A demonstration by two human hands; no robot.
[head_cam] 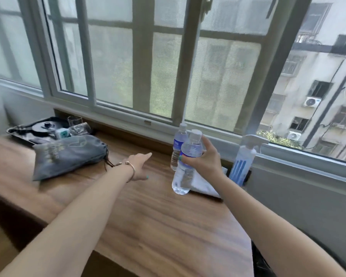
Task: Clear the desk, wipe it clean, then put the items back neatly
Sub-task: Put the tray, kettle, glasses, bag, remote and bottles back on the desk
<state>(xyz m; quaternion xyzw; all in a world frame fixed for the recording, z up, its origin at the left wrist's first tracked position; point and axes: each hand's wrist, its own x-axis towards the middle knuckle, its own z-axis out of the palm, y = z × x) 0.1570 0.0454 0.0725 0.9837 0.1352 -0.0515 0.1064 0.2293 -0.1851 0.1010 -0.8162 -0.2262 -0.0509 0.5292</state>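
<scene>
Tray [14, 130] at far left w/ dark kettle [43, 126] is blurring out; the small white item beside it is too smeared to ID. Print on the grey drawstring bag [68, 154] is unreadable. The white cloth [203, 183] is lying mostly hidden behind the held bottle and right wrist, only edges showing. Spray bottle [243, 158] base is sitting half hidden behind the counter's [148, 206] right end. Both arms are running off the bottom of the frame.

Count: 2 water bottles, 1 spray bottle, 1 bag, 1 cloth, 2 glasses [77, 125] approx (one upright, one seeming to lie on its side), 1 tray.

Held water bottle [185, 168] is clear plastic, white cap, blue label, tilting, its base hanging just above the counter at centre-right of the frame. Right hand [207, 158] is gripping it around the label, thumb in front, fingers wrapping behind, one fingertip up near the cap. Second water bottle [178, 146], same look, is standing upright on the counter just behind it, near the window ledge.

Left hand [138, 164], bracelet at wrist, is reaching out over the counter at mid-frame, fingers straight and close together, holding nothing. Can't tell if it's touching the wood.
</scene>
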